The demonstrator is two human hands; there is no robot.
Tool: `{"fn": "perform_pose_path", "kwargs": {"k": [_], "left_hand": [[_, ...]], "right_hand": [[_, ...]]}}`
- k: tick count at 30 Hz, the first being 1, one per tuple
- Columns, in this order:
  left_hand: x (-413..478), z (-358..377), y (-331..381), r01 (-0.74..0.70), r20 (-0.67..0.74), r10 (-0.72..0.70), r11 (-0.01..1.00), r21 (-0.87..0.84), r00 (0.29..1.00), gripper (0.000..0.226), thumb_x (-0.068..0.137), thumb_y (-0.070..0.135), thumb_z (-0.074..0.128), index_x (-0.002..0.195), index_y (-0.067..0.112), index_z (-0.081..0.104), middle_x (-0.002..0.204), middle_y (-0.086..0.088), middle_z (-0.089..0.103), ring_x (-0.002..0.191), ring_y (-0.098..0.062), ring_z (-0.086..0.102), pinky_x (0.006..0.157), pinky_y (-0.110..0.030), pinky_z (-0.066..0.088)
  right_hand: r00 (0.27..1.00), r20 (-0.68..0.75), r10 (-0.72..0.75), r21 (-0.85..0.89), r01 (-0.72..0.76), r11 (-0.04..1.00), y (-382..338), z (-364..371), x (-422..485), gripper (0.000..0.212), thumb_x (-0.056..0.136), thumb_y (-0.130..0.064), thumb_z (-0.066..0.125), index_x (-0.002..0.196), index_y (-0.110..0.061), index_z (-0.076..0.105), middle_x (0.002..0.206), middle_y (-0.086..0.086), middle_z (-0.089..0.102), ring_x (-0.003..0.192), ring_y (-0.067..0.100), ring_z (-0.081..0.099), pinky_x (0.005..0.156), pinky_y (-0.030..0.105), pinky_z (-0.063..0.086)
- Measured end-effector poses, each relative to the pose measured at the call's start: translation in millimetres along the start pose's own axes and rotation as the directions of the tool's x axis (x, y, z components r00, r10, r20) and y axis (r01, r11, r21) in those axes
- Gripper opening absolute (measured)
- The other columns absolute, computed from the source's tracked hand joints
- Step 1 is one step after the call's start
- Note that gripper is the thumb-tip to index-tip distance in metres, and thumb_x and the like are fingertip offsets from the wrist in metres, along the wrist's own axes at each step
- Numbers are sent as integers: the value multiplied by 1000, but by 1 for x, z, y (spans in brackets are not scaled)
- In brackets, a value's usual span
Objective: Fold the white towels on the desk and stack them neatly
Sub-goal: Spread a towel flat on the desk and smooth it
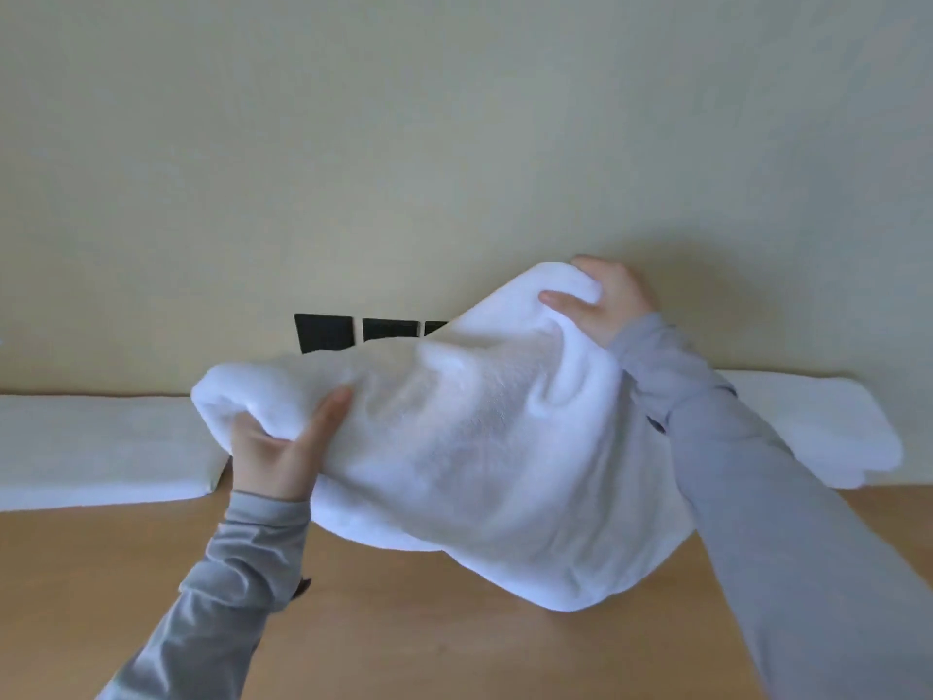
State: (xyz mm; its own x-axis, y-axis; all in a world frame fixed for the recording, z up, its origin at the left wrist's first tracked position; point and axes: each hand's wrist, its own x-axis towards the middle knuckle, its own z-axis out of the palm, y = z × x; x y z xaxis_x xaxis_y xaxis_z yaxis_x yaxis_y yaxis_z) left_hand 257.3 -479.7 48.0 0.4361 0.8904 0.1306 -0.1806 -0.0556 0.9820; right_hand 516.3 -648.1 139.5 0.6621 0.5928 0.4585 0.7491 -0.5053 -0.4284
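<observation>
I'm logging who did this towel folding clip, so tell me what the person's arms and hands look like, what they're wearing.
Both arms are in long, plain grey sleeves of a soft, slightly wrinkled fabric that end snugly at the wrists. The left hand and right hand are bare: no gloves. No rings, watch or markings are visible.

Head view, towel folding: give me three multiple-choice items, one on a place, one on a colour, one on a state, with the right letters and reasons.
1. Where is the folded towel?
A. desk's left, by the wall
B. on the floor
C. on a chair

2. What colour are the sleeves?
A. red
B. grey
C. black

3. What state is the held towel in?
A. flat on the desk
B. gripped by both hands
C. rolled tight

Answers: 1 A, it lies on the desk at left. 2 B, both are grey. 3 B, left hand and right hand grip it.
</observation>
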Motion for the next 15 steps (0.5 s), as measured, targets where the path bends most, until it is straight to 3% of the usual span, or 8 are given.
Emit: {"fn": "perform_pose_path", "kwargs": {"k": [1, 3, 5, 8, 10, 11, 13, 15], "left_hand": [[-6, 3, -20, 62, -13, -62, 998, 7, 998, 38, 55, 42, 82, 84, 26, 63, 80, 17, 68, 81, 4, 62, 76, -20, 44], [-18, 5, -68, 288, -84, -287, 957, 9, 954, 68, 53, 44, 83, 110, 15, 59, 103, 5, 63, 96, -13, 58, 86, -29, 42], [-38, -1, -116, 527, -158, -524, 850, -29, 837, 63, 67, 31, 81, 120, 8, 54, 111, -5, 58, 102, -25, 54, 91, -36, 42], [-68, -19, -174, 758, -102, -773, 634, -155, 626, 34, 80, 21, 71, 108, 5, 59, 107, -11, 59, 89, -26, 57, 87, -35, 46], [-77, -32, -193, 823, -39, -842, 535, -192, 538, 40, 86, 27, 64, 119, 7, 56, 111, -11, 59, 96, -26, 57, 98, -38, 42], [-77, -38, -198, 834, -22, -852, 517, -191, 523, 46, 86, 32, 62, 124, 8, 52, 116, -11, 58, 104, -26, 56, 104, -39, 38], [-71, -49, -203, 840, -3, -853, 514, -172, 521, 59, 83, 43, 61, 130, 10, 47, 125, -11, 55, 111, -26, 54, 107, -39, 35], [-62, -60, -202, 837, -4, -850, 520, -170, 527, 77, 76, 56, 58, 135, 9, 41, 125, -11, 53, 112, -25, 53, 106, -37, 35]], "right_hand": [[999, 49, 17, -61, -14, 998, 10, 18, 5, 37, 77, -46, 63, 78, -11, 51, 70, 10, 50, 69, 26, 43, 67, 39, 41], [981, 169, 98, -264, -51, 963, 29, 64, 4, 38, 84, -44, 60, 114, -21, 53, 106, 6, 58, 101, 28, 50, 85, 39, 39], [929, 312, 200, -405, -61, 912, 44, 115, -16, 64, 86, -44, 57, 141, -26, 29, 137, 3, 40, 128, 25, 34, 99, 42, 32], [773, 529, 349, -394, -140, 908, 65, 185, -88, 70, 90, -45, 50, 147, -27, 13, 150, 2, 24, 139, 21, 20, 110, 46, 22], [662, 640, 391, -364, -187, 913, 77, 214, -150, 63, 93, -47, 42, 147, -30, 14, 154, -4, 17, 143, 17, 10, 114, 46, 13], [639, 661, 393, -338, -214, 917, 82, 222, -178, 60, 95, -47, 38, 147, -32, 14, 156, -6, 11, 144, 14, 5, 115, 44, 8], [702, 612, 364, -250, -265, 931, 88, 227, -222, 55, 97, -44, 33, 147, -34, 14, 158, -10, 2, 145, 11, -1, 115, 40, -1], [838, 402, 369, -136, -344, 929, 89, 218, -249, 52, 96, -38, 40, 146, -25, 27, 155, -6, 16, 145, 15, 11, 116, 41, 3]]}}
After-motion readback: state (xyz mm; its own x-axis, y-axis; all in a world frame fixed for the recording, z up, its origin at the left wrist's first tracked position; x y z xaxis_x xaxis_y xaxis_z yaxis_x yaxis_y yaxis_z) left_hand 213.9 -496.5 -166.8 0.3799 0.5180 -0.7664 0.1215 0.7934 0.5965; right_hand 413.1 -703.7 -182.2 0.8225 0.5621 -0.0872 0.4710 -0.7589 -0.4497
